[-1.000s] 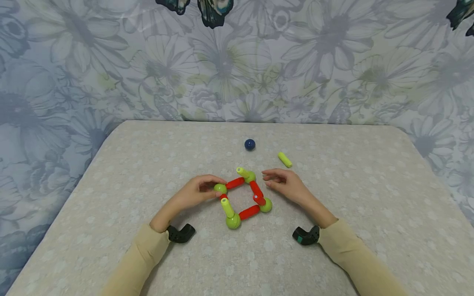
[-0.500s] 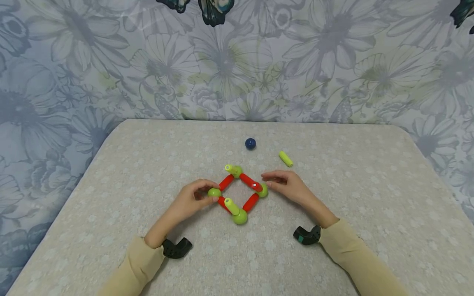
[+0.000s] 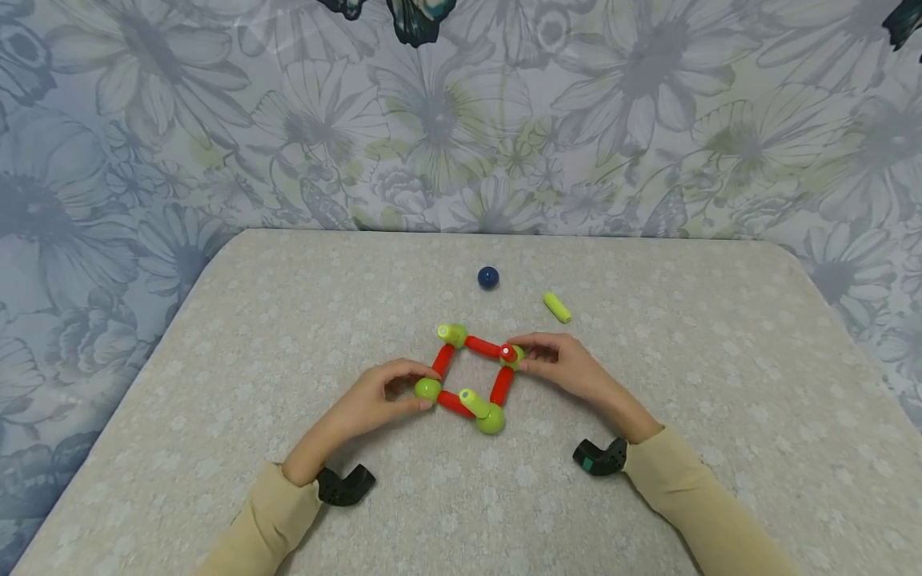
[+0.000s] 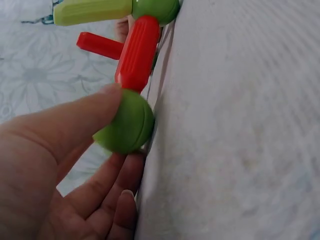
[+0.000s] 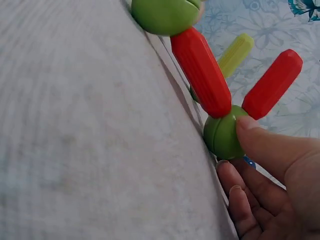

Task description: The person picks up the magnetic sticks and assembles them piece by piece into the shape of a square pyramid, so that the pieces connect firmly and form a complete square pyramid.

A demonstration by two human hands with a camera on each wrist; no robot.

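A four-sided frame of red magnetic rods (image 3: 483, 346) joined by green balls lies on the table. Thumb and fingers of my left hand (image 3: 378, 400) pinch the ball at the left corner (image 4: 127, 122), which bears no raised rod. At the opposite corner my right hand (image 3: 565, 364) pinches the right ball (image 5: 222, 137) between thumb and fingers. From that ball a red rod (image 5: 274, 82) sticks up. Yellow-green rods rise from the front ball (image 3: 491, 419) and the back ball (image 3: 457, 335). Parts of the right ball are hidden by my fingers in the head view.
Beyond the frame lies a dark blue ball (image 3: 488, 278). A loose yellow-green rod (image 3: 557, 307) is on the table behind my right hand. The light patterned tablecloth (image 3: 324, 280) reaches back to a flowered wall covering (image 3: 446, 144).
The frame has turned and shifted on the table while my left hand stays at its left ball. My right hand, earlier beside the frame, now holds the right ball.
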